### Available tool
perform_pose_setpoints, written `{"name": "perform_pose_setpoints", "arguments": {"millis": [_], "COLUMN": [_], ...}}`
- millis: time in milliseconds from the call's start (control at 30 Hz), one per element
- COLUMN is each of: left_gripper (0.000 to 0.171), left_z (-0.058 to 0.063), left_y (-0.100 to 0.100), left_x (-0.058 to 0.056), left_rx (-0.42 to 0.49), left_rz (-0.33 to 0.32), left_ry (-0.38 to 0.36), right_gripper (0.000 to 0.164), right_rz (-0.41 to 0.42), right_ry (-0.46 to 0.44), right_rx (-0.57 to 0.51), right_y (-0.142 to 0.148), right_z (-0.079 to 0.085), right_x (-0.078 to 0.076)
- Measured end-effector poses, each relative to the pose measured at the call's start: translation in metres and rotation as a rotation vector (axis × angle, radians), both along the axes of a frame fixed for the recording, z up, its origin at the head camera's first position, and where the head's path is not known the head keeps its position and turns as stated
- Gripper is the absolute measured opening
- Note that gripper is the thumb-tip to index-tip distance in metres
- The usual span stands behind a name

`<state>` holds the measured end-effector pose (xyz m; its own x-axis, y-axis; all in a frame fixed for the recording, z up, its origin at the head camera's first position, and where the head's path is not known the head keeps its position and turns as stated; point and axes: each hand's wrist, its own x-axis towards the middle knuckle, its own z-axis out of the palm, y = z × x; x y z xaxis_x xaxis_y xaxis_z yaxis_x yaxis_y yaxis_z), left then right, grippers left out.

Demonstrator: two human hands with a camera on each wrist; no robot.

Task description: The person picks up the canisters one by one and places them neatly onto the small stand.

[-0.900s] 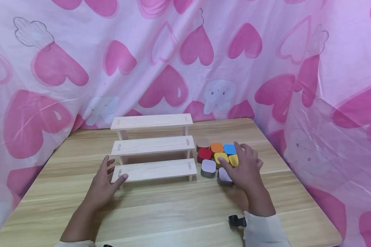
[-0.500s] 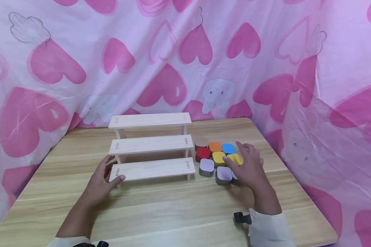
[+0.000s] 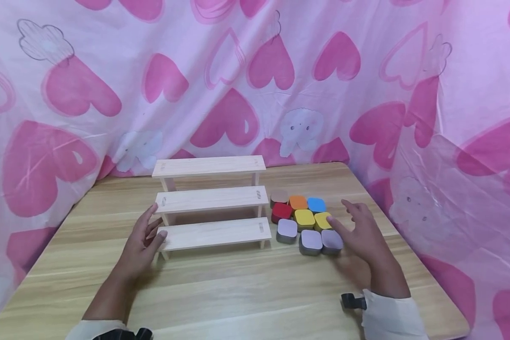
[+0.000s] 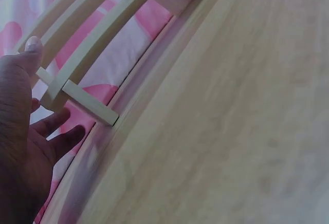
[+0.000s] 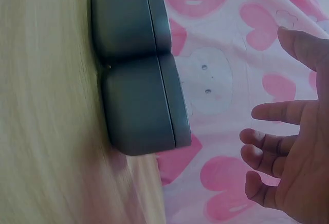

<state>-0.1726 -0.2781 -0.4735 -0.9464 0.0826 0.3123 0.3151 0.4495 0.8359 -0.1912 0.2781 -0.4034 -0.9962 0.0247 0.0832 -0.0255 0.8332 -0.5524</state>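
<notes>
A three-tiered wooden stand [image 3: 214, 233] of pale planks stands left of centre on the table. At its left end is my left hand [image 3: 138, 248], fingers loosely spread, the thumb at the lowest plank and the index fingertip by the middle one. In the left wrist view, the fingers lie beside the stand's leg [image 4: 90, 103] without curling round it. Right of the stand sit several small rounded-square boxes with grey sides and coloured lids, among them a red box [image 3: 282, 212], a blue box [image 3: 316, 204] and a lilac box [image 3: 310, 242]. My right hand [image 3: 363, 233] hovers beside them, fingers spread, holding nothing.
The boxes stand close together, including an orange box [image 3: 298, 203], a yellow box [image 3: 304, 219] and a brownish box [image 3: 279, 197]. A pink heart-patterned cloth [image 3: 297, 61] hangs behind and right of the wooden table [image 3: 238, 293].
My right hand has drawn away to the right, uncovering the lilac and yellow boxes. My left hand has shifted slightly farther up along the stand's left end.
</notes>
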Motion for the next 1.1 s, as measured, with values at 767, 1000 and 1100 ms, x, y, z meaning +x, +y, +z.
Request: {"name": "perform_pose_setpoints", "arguments": {"millis": [767, 1000, 1100], "left_gripper": [0.085, 0.086, 0.086], "left_z": [-0.005, -0.003, -0.004], "left_y": [-0.001, -0.001, -0.001], "left_x": [-0.003, -0.004, -0.004], "left_rx": [0.027, 0.035, 0.034], "left_rz": [-0.076, -0.085, -0.086], "left_ry": [0.013, -0.004, 0.0], "right_gripper": [0.047, 0.059, 0.066], "right_rz": [0.224, 0.217, 0.227], "right_ry": [-0.209, -0.296, -0.34], "right_rx": [-0.414, -0.405, -0.395], "right_y": [0.053, 0.055, 0.056], "right_z": [-0.031, -0.036, -0.038], "right_x": [-0.004, -0.005, -0.007]}}
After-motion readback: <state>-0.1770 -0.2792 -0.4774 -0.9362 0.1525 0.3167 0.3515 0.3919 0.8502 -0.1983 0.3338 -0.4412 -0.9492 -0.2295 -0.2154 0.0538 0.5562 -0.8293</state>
